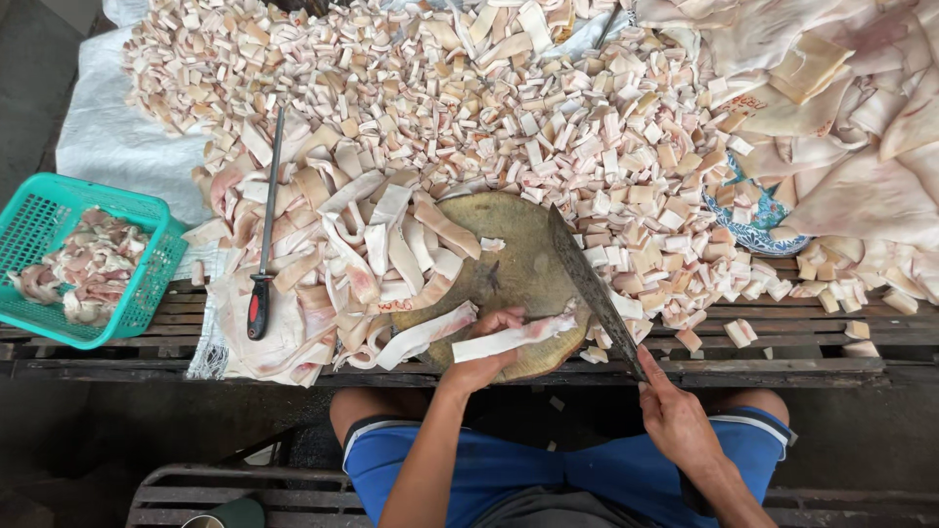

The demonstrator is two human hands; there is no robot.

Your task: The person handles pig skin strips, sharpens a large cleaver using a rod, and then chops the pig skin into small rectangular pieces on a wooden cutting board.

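A pale strip of pork skin (511, 338) is pinned flat on the round wooden chopping block (509, 259), near its front edge, by the left hand (481, 360), fingers curled closed over the strip's left end. A long cleaver (590, 285) is gripped at the handle by the right hand (673, 418), closed tight, blade laid just beside the strip's right end. The strip is judged soft, floppy, greasy and likely slippery, light in weight; best held pressed down close behind the cut line. Uncut strips (377, 235) are heaped left; cut cubes (509, 108) are piled behind.
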